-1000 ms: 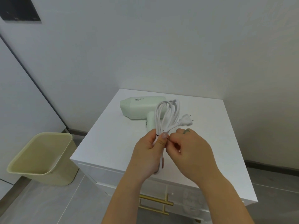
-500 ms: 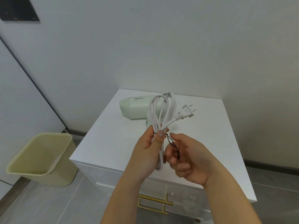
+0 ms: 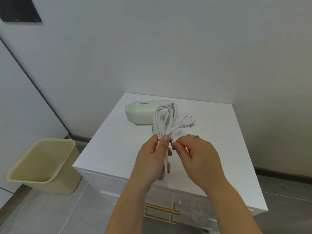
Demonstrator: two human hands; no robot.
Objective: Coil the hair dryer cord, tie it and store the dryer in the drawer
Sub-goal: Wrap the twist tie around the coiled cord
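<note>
I see the left hand (image 3: pixel 152 163) closed around the coiled white cord (image 3: pixel 166 122), thumb pressed over a thin black tie (image 3: pixel 170 142). At its 3 o'clock the right hand (image 3: pixel 196 155) pinches what looks like the tie's end. The hair dryer (image 3: pixel 143 112) lies on the cabinet (image 3: pixel 114 149) at 12 o'clock.

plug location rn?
Head view, centre-right: the plug sticks out to the right of the coiled cord, in the air above the cabinet top, just right of the hair dryer and above the right hand.
</note>
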